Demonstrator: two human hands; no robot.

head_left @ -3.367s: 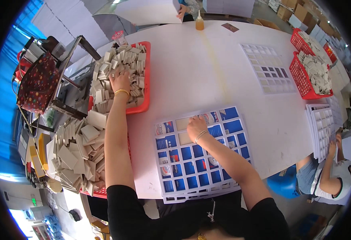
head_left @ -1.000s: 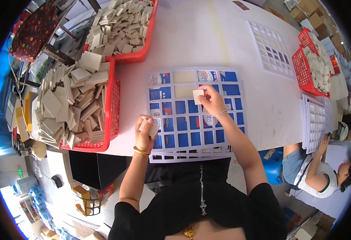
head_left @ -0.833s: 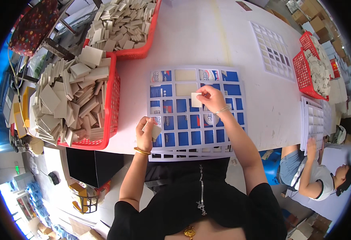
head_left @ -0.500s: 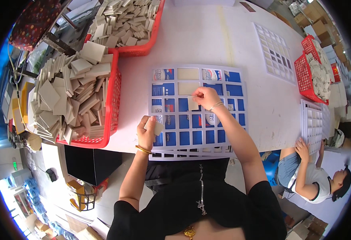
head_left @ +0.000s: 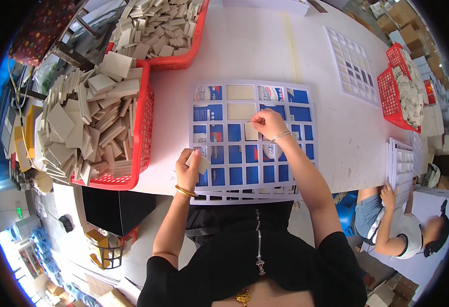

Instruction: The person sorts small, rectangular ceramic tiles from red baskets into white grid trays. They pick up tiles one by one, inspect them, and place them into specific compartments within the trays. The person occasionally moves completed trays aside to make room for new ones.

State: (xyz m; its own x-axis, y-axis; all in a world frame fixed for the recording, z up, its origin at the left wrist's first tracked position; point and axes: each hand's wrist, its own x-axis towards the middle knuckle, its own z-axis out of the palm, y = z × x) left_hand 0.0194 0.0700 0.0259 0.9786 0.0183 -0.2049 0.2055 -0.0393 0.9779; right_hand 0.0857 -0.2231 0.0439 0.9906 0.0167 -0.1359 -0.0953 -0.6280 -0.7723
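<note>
Near the tabletop's point(head_left: 265, 46) front edge: right hand point(head_left: 269, 124) pinches a beige square tile point(head_left: 251, 131) into the white-and-blue grid template point(head_left: 286, 153); left hand point(head_left: 188, 171) grips spare tiles point(head_left: 199, 161). Placing step; next needs square seating.

This place is a small factory or assembly workshop for tiles. On a large white work table point(head_left: 265, 46) stand red plastic baskets point(head_left: 145, 128) full of loose beige square tiles point(head_left: 81, 128), many of them piled without order. White grid templates point(head_left: 252, 138) with square openings lie on the table, and more of them point(head_left: 352, 64) are further away. Another worker point(head_left: 403, 230) sits at the right side with a stack of similar grids point(head_left: 401, 166). Cardboard boxes point(head_left: 406, 23) are stored in the far corner.
</note>
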